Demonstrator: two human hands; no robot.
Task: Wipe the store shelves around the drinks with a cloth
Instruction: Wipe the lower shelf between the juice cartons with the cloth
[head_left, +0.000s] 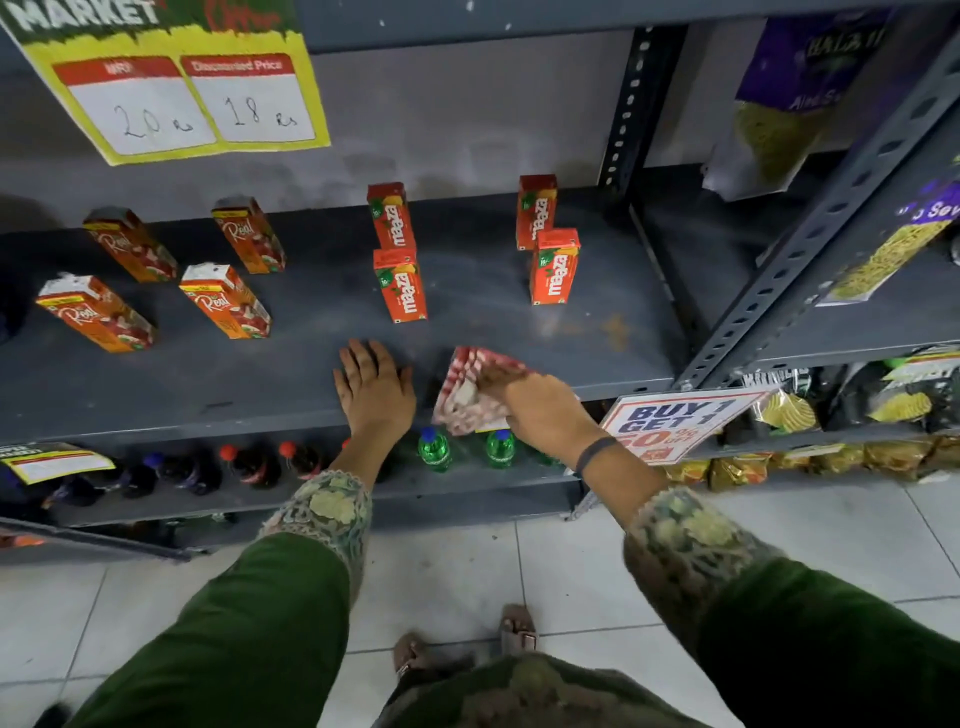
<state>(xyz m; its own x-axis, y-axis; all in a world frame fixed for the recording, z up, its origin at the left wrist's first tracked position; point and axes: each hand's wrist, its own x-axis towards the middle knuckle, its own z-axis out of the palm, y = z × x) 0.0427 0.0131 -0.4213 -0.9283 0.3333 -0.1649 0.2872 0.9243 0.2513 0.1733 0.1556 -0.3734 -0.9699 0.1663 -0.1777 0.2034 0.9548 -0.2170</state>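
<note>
A dark grey metal shelf (291, 374) carries several small juice cartons: orange "Real" cartons (226, 301) on the left and red "Maaza" cartons (400, 286) in the middle and at the right (553, 267). My left hand (371, 387) lies flat, palm down, on the shelf's front edge with fingers apart. My right hand (540, 410) grips a red-and-white checked cloth (467, 395) at the front edge, just right of my left hand. The cloth hangs partly over the edge.
The lower shelf holds dark cola bottles (249, 465) and green bottles (434, 449). A "Buy 1 Get 1" sign (675, 421) sticks out by my right wrist. A perforated upright post (810, 244) and snack packets (789, 410) stand to the right. A price sign (176, 98) hangs above.
</note>
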